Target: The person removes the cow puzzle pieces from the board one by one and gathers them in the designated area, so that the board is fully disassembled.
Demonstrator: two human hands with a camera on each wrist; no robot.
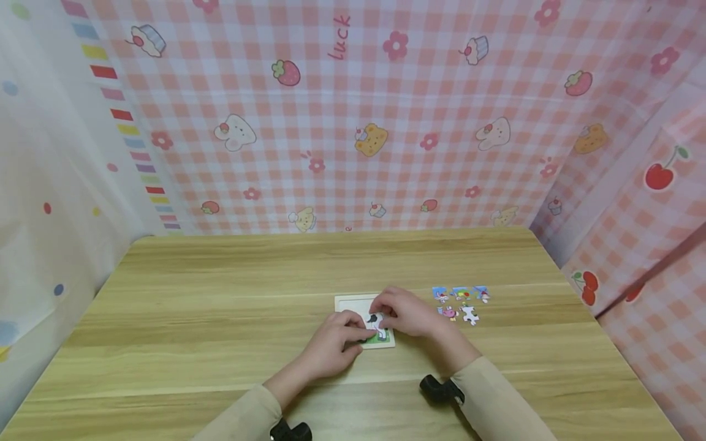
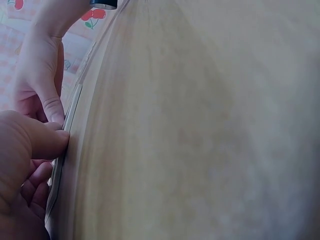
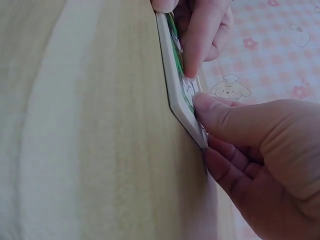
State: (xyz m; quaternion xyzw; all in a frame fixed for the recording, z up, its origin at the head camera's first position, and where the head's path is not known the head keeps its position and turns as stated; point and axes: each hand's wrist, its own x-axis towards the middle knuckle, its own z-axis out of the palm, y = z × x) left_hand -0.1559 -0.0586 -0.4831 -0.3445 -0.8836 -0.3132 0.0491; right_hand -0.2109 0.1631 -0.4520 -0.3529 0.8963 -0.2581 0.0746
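Note:
A small puzzle board with a pale raised frame lies flat on the table. Its lower part shows green grass and a black-and-white animal figure; fingers hide some of the picture. From the left, my left hand lays a straight index finger across the picture, with the thumb by the near frame edge. My right hand curls over the board's right side, thumb and index pinching at a puzzle piece. In the right wrist view, the right thumb presses the picture beside the left index fingertip.
Several loose puzzle pieces lie in two rows right of the board, among them a pink one and a white one. The wood-grain table ends at a checked curtain behind and at the sides.

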